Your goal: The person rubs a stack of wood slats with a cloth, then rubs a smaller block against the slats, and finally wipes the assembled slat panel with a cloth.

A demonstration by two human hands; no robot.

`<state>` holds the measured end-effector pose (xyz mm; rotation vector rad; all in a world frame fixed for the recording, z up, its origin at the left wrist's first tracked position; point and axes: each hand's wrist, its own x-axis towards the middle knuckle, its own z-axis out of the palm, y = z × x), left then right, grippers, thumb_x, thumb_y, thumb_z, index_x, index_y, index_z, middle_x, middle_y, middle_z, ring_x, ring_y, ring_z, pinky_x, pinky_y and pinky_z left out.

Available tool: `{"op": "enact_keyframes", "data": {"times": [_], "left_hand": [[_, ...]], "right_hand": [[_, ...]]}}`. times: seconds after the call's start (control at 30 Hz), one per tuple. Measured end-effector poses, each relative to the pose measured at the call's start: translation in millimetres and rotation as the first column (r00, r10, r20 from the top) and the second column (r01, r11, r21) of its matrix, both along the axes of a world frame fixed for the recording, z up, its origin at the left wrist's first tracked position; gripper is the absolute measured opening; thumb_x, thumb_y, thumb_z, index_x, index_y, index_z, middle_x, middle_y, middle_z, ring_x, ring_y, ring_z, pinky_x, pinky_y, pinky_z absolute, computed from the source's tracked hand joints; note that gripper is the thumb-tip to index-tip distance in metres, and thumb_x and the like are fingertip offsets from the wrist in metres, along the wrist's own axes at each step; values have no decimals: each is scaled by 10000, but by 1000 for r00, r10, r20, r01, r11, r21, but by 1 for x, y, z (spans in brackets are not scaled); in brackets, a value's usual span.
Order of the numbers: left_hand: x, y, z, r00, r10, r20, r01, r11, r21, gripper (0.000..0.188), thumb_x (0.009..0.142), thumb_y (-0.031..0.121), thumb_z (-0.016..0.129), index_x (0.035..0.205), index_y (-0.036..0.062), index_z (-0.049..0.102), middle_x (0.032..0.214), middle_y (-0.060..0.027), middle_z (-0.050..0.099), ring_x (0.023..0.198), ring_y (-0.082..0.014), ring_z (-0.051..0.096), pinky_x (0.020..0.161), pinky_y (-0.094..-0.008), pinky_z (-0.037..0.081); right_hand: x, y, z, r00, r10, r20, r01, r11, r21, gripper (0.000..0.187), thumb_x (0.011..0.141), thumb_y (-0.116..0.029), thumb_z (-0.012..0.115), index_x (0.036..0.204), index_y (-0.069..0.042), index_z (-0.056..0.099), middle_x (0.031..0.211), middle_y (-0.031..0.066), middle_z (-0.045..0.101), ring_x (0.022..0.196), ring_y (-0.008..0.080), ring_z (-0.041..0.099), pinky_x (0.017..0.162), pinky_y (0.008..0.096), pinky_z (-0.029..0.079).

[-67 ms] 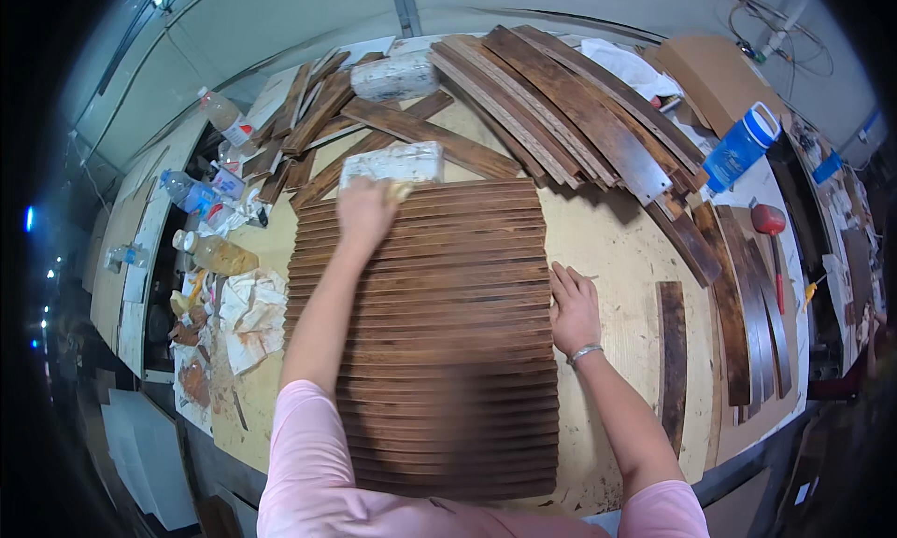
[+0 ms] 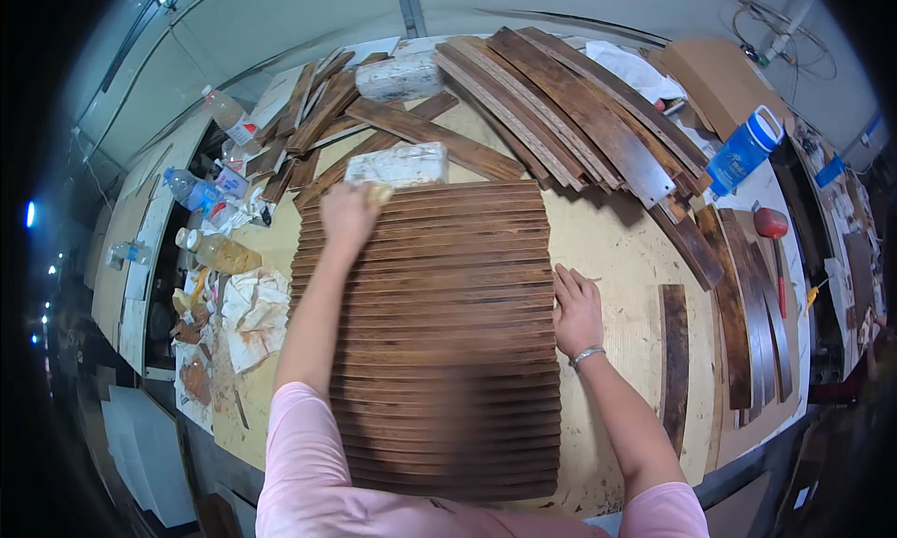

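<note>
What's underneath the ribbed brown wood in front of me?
A pale yellowish board shows on both sides of the ribbed brown wood; anything directly underneath is covered.

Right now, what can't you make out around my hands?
In the head view:
Part of the pale yellow pad: behind your left hand.
Palm of your right hand: turned away.
Brown slats, lower middle: blurred, cause unclear.
Near edge of the table: partly behind your pink shirt.

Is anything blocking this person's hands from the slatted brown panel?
Nothing visible is. The left hand holds a yellowish pad at the far-left corner of the panel; the right hand is at its right edge. A white block lies beyond the far edge.
</note>
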<state>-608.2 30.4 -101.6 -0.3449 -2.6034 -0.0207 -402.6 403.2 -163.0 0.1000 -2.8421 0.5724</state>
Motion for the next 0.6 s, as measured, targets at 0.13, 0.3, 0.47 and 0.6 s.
{"op": "enact_keyframes", "data": {"times": [0.13,0.3,0.47,0.6], "left_hand": [[0,-117,10,903,427,40,-425,903,-59,310,810,282,722,1078,126,731,926,-182,691,894,-374,658,749,-487,517],[4,-88,25,989,147,21,-148,984,98,281,814,278,720,1038,109,724,983,-189,694,941,-363,653,808,-482,517],[-8,-118,25,910,364,196,-372,928,2,245,813,294,705,968,107,737,951,-172,709,926,-343,675,798,-479,535],[-4,-118,32,896,436,81,-436,900,-23,246,813,294,703,920,76,742,925,-211,702,887,-356,680,781,-471,542]], "right_hand": [[-1,-3,-2,999,21,-38,-22,1000,-19,527,802,-27,558,1328,-70,563,1439,70,520,1313,299,455,1143,471,312],[-2,-3,-4,1000,16,-24,-17,999,-28,519,811,-20,556,1328,-59,562,1439,72,520,1306,298,458,1140,464,321],[-1,-4,1,1000,13,-8,-13,1000,-20,533,808,0,553,1339,-46,552,1444,72,513,1311,300,453,1146,441,328],[0,-3,0,1000,16,-6,-16,1000,-15,533,807,-1,558,1339,-37,549,1447,73,510,1319,302,447,1145,442,326]]}}
